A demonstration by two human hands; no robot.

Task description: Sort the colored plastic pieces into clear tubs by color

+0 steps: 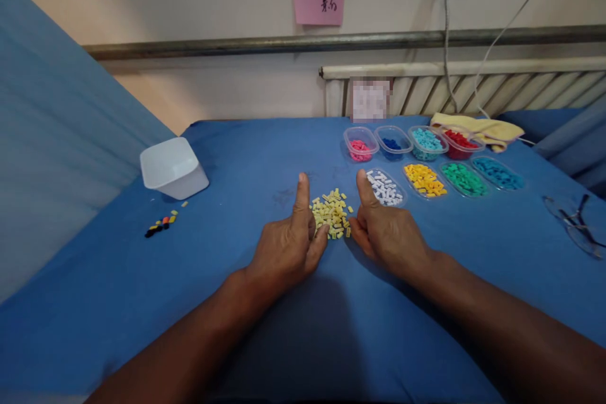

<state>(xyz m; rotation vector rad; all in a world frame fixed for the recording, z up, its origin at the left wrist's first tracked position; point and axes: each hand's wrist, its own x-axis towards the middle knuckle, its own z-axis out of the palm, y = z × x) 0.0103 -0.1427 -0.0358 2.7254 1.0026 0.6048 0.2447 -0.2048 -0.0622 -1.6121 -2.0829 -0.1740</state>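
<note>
A small heap of pale yellow beads (332,213) lies on the blue cloth (265,158) in the middle. My left hand (286,246) rests edge-down against the heap's left side, index finger stretched forward and thumb touching the beads. My right hand (386,230) rests against the heap's right side, index finger pointing forward, the other fingers curled underneath. Neither hand holds anything that I can see; the two hands bracket the heap.
Several clear tubs hold sorted beads: pink (360,149), dark blue (392,144), light blue (427,139), red (461,139), white (386,188), yellow (425,179), green (464,178), teal (497,173). An upturned white tub (173,168) and a few stray beads (161,223) lie left. Glasses (575,222) lie right.
</note>
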